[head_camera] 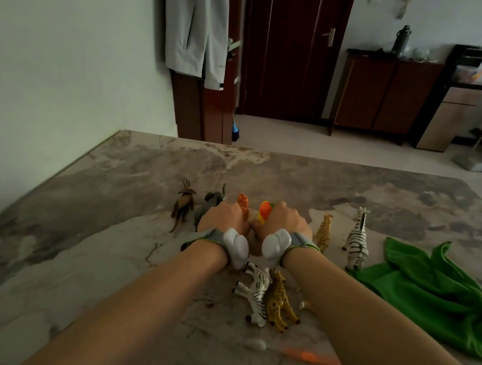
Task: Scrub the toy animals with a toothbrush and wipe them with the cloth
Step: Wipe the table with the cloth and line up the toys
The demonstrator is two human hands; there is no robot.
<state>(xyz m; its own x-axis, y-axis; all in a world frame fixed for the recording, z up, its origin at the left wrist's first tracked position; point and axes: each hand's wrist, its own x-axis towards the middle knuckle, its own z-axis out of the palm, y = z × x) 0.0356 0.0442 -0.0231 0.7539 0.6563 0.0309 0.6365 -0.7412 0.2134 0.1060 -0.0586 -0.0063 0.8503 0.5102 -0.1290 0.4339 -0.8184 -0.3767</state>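
Note:
Toy animals stand in a row on the marble table [97, 254]: a brown deer [184, 203], a grey elephant [212, 200], a tiger [243, 203], a spotted cheetah [324, 232] and a zebra [357, 240]. My left hand [225, 219] curls around the tiger beside the elephant. My right hand [285, 221] grips an orange and yellow toy [265, 211]. A second zebra [257, 294] and a giraffe [279, 303] lie on their sides between my forearms. An orange toothbrush [301, 354] lies blurred near the front edge. A green cloth [435, 295] is crumpled at the right.
A white wall runs along the table's left side. Beyond the far edge are a dark door [292, 43], a hanging grey jacket [195, 19], a wooden cabinet [384, 94] and a floor lamp base [472, 163].

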